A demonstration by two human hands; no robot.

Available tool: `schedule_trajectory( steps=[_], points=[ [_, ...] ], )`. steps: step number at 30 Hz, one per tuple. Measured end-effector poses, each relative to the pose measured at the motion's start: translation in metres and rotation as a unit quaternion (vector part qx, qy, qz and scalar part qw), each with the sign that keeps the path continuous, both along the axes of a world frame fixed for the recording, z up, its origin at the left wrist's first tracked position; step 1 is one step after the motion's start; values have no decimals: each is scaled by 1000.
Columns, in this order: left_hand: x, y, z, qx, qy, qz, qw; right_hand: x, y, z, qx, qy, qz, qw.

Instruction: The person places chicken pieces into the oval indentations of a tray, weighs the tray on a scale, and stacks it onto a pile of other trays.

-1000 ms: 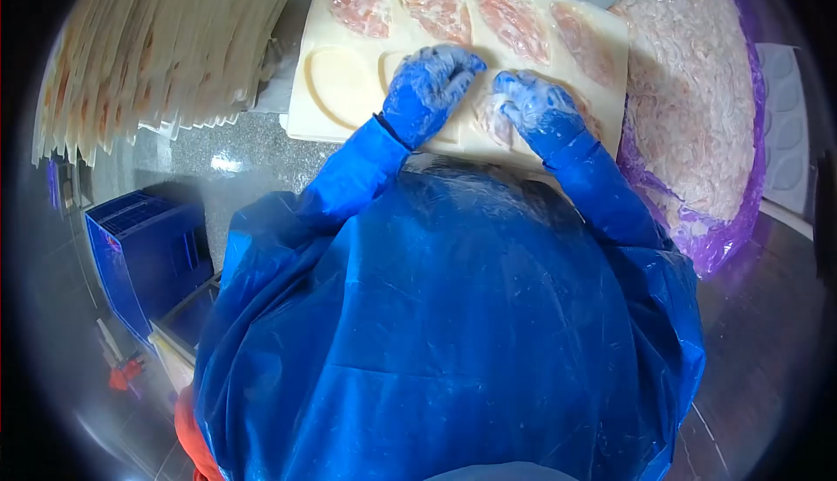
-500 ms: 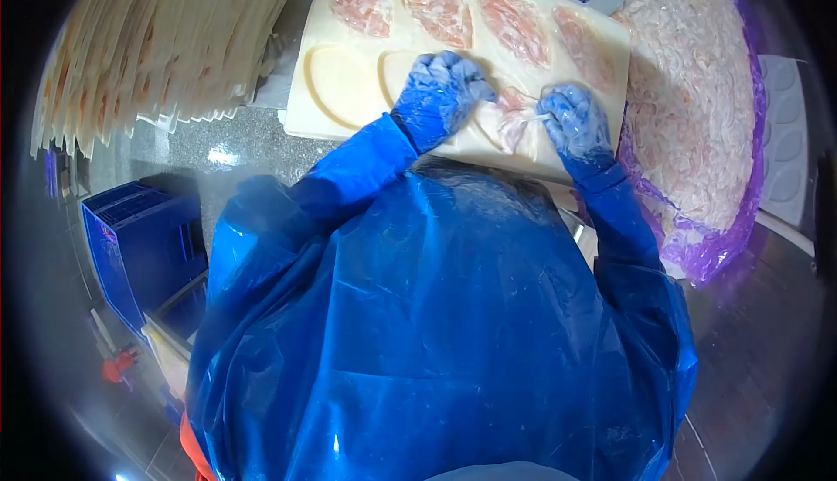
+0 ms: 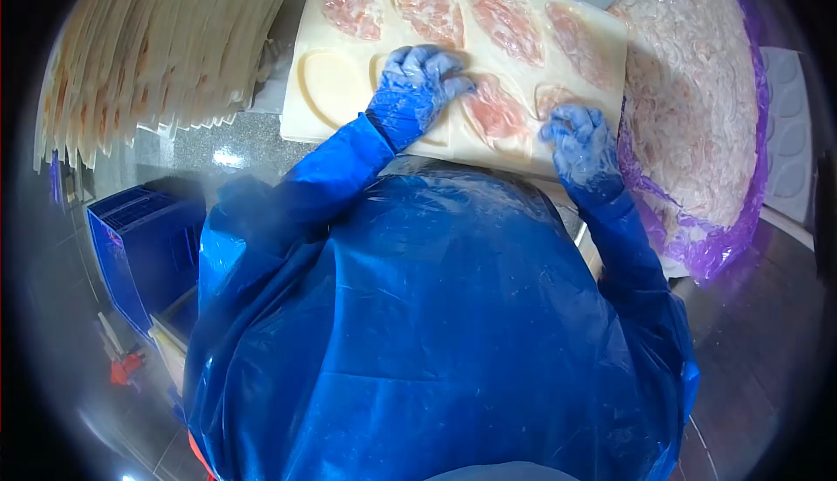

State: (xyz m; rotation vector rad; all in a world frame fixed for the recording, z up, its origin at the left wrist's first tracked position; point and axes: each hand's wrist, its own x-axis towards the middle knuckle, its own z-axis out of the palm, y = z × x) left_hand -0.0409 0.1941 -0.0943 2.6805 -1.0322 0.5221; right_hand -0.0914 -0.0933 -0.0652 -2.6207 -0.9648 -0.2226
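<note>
Loosely curled, my left hand (image 3: 414,93) sits at the far-left edge of the meat piece (image 3: 495,115) in the near row of the tray (image 3: 292,123); my right hand (image 3: 582,151), half-curled, is right of it. If meat clings to either hand, lifting could drag it askew.

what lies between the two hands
In the head view, a pink piece of meat lies in the cream tray between the left hand and right hand.

Bright glare, fisheye distortion, dark vignetted edges
</note>
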Motion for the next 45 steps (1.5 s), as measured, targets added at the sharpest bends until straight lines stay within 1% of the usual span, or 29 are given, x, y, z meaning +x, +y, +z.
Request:
schedule_trajectory(
  steps=[3, 4, 7, 9, 11, 13, 15, 16, 17, 19, 20, 21, 23, 24, 25, 27, 28, 29, 31, 33, 35, 37, 39, 40, 41, 42, 43, 44, 45],
  points=[
    [-3, -3, 0, 10, 3, 16, 1000, -1, 39, -1, 146, -42, -52, 987],
    [-4, -3, 0, 14, -3, 19, 1000, -5, 44, -23, 201, 10, 19, 979],
    [-4, -2, 9, 24, 7, 17, 1000, -19, 31, -33, 143, 13, 48, 988],
    [-15, -3, 17, 28, 51, 8, 998, -25, 27, -22, 142, 44, 35, 988],
    [-29, -18, 24, -11, 144, -60, 988, -27, 35, -12, 124, -34, -18, 991],
    [-29, -20, 16, 11, 175, -70, 982, -28, 28, -10, 118, -13, -6, 993],
    [-28, -16, 21, 11, 184, -49, 982, -27, 0, -13, 186, 59, 0, 981],
    [-29, -21, 24, 11, 194, -23, 981, -36, -10, -15, 254, 72, -114, 958],
    [-33, -30, 27, 7, 196, -31, 980, -43, -21, -17, 249, 72, -121, 958],
    [-46, -47, 31, -4, 216, -91, 972, -53, -26, -1, 171, -16, -253, 952],
    [-45, -57, 24, -11, 210, -91, 973, -54, -29, -23, 72, 14, -218, 973],
    [-40, -69, 25, -9, 211, -97, 973, -62, -33, -34, 72, 15, -224, 972],
    [-27, -89, 30, -9, 212, -170, 962, -76, -48, -42, 1, -9, -140, 990],
    [-25, -96, 26, 14, 228, -181, 957, -76, -57, -37, -29, 8, -156, 987],
    [-26, -100, 23, 15, 228, -184, 956, -78, -60, -34, -29, 8, -159, 987],
    [-26, -109, 25, -8, 219, -136, 966, -86, -60, -26, 72, -67, -199, 975],
    [-30, -116, 32, -27, 201, -153, 967, -88, -47, -15, 73, -67, -192, 976],
    [-29, -120, 25, -23, 204, -159, 966, -91, -45, -22, 75, -64, -200, 975],
    [-22, -129, 13, 5, 193, -233, 953, -96, -45, -43, 35, -50, -144, 988],
    [-9, -117, 18, 34, 191, -242, 951, -99, -70, -48, 23, -69, -149, 986],
    [-15, -115, 26, 79, 200, -159, 964, -105, -88, -51, 94, -127, -176, 972],
    [-28, -128, 34, 41, 219, -155, 962, -97, -74, -27, 111, -100, -189, 971],
    [-35, -151, 36, 40, 171, -200, 964, -90, -51, -19, 78, -37, -231, 969],
    [-33, -156, 22, 14, 197, -205, 959, -93, -52, -25, 70, -38, -244, 966],
    [-32, -154, 12, 8, 195, -224, 955, -96, -56, -39, 99, -39, -208, 972],
    [-31, -153, 13, 36, 170, -196, 965, -98, -68, -47, 125, -44, -173, 976],
    [-39, -154, 15, 64, 151, -162, 973, -106, -84, -47, 115, -44, -190, 974],
    [-47, -159, 36, 39, 188, -162, 968, -118, -102, -46, 138, -60, -216, 965],
    [-53, -165, 30, 35, 188, -170, 967, -125, -121, -46, 161, -82, -238, 954]
  ],
)
